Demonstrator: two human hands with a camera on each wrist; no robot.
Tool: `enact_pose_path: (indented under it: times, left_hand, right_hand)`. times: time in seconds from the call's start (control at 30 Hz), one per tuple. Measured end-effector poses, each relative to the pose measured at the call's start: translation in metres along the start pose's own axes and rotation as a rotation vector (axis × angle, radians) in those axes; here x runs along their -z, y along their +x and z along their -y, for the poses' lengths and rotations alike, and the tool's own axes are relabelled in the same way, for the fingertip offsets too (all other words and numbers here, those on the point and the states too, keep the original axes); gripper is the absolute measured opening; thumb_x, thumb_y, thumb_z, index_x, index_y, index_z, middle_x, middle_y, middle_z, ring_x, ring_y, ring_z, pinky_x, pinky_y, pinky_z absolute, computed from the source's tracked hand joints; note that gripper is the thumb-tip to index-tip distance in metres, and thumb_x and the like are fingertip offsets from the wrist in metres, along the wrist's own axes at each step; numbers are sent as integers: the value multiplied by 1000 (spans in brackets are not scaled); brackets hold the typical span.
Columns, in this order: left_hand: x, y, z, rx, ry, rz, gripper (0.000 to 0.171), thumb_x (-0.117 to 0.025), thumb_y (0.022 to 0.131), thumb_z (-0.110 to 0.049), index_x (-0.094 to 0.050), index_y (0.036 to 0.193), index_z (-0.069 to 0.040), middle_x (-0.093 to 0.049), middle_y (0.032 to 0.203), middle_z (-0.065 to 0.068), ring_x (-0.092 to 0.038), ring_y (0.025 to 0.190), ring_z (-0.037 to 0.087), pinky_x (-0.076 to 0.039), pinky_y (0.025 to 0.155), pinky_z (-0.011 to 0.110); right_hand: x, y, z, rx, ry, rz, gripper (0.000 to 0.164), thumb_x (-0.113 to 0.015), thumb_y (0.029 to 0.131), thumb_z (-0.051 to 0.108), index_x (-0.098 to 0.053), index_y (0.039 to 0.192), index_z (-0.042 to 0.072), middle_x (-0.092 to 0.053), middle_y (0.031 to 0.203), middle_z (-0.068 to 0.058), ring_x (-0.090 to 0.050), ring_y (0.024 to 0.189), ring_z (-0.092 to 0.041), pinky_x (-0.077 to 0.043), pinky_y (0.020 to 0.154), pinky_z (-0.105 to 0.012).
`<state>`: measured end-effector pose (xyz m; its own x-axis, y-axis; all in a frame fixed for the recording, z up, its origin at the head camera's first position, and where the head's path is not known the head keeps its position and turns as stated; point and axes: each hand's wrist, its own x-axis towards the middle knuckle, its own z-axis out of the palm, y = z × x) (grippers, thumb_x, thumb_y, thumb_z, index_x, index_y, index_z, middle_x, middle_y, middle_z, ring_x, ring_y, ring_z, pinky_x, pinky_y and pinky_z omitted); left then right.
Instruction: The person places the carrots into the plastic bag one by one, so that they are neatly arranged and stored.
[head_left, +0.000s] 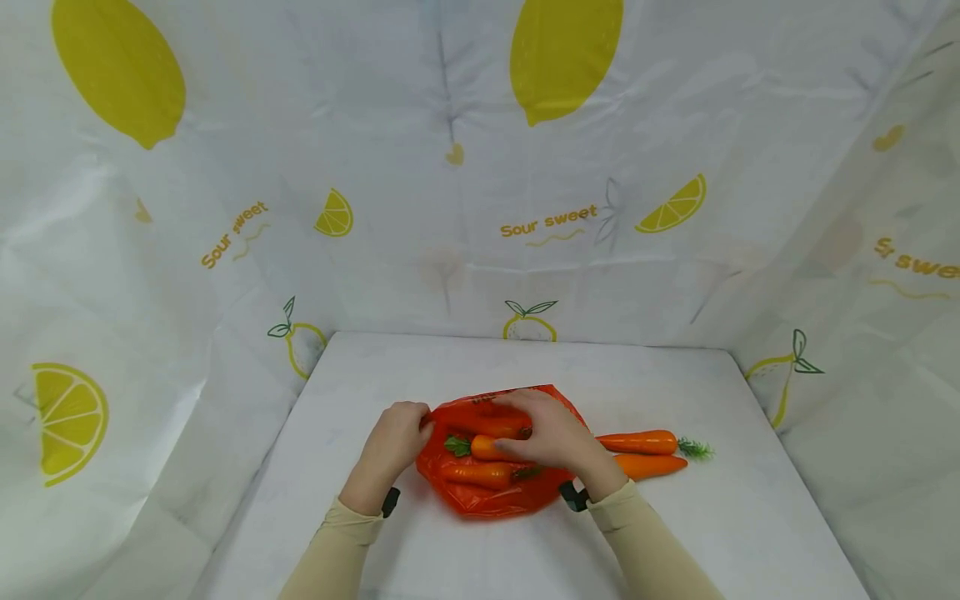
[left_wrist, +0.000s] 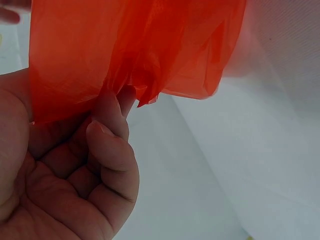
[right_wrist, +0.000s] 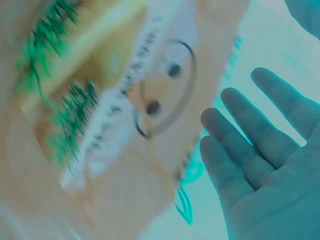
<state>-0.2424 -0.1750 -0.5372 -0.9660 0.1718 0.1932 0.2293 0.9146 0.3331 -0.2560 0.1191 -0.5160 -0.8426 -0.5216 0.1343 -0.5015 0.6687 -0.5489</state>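
Observation:
A red plastic bag (head_left: 468, 504) lies on the table with carrots in its mouth. My left hand (head_left: 401, 433) pinches the bag's left edge between thumb and fingers; the left wrist view shows the gathered red film (left_wrist: 145, 60) at the fingertips. Over the bag is my right hand (head_left: 551, 429), its thumb close to a carrot (head_left: 486, 448) with a green leafy top. That hand (right_wrist: 270, 155) has spread, nearly straight fingers in the right wrist view, and nothing between them. Another carrot (head_left: 476, 475) lies nearer the front of the bag, and one more (head_left: 487, 425) behind.
Two carrots (head_left: 641, 442) lie on the white table (head_left: 750, 517) to the right, their left ends hidden by the right hand and bag. A lemon-print sheet (head_left: 420, 233) hangs behind and along both sides. Colours in the right wrist view are distorted; a printed smiling face (right_wrist: 170, 95) shows there.

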Motion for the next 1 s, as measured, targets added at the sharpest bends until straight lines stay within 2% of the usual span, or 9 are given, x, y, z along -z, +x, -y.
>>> enact_pose_path:
  times: [0.13, 0.23, 0.4, 0.53, 0.73, 1.0]
  left_hand:
    - [0, 0, 0, 1, -2, 2, 14, -78, 93, -13, -72, 81, -12, -62, 70, -4, -50, 61, 10, -46, 58, 26]
    - [-1, -1, 0, -4, 1, 2, 14, -78, 93, -14, -72, 81, -12, -62, 70, -4, -50, 60, 10, -46, 58, 26]
    - [-2, -2, 1, -15, 8, 6, 15, -78, 93, -14, -71, 80, -13, -61, 69, -4, -50, 60, 10, -46, 57, 26]
    - [-3, -3, 1, -4, 6, 13, 14, -78, 94, -16, -72, 82, -13, -62, 70, -4, -51, 61, 10, -46, 58, 26]
    - [-1, -3, 0, -6, -5, 9, 15, -78, 93, -15, -71, 81, -13, -62, 70, -4, -51, 60, 11, -47, 58, 26]
    - [1, -3, 0, -2, 0, 11, 15, -78, 94, -14, -71, 80, -13, -61, 69, -5, -50, 60, 10, -46, 58, 26]
  right_hand:
    - [23, -11, -4, -35, 40, -58, 68, -85, 82, 58, -62, 143, 37, -62, 147, 9, -54, 140, -24, -48, 112, -56]
    - [40, -21, -15, -58, 51, -100, 72, -84, 81, 63, -60, 144, 38, -60, 149, 7, -53, 142, -27, -48, 111, -60]
    - [62, -39, -49, -96, 70, -155, 75, -82, 83, 64, -57, 148, 35, -56, 154, 2, -53, 142, -33, -45, 111, -64]
    - [70, -50, -80, -149, 75, -183, 77, -80, 85, 64, -56, 150, 31, -57, 153, -3, -55, 136, -37, -47, 106, -66]
    - [77, -65, -120, -257, 55, -168, 76, -78, 86, 65, -57, 149, 28, -59, 150, -7, -55, 134, -37, -49, 104, -66]
    - [76, -79, -155, -335, -21, -84, 68, -83, 86, 53, -64, 142, 18, -63, 142, -16, -56, 130, -44, -49, 101, -68]
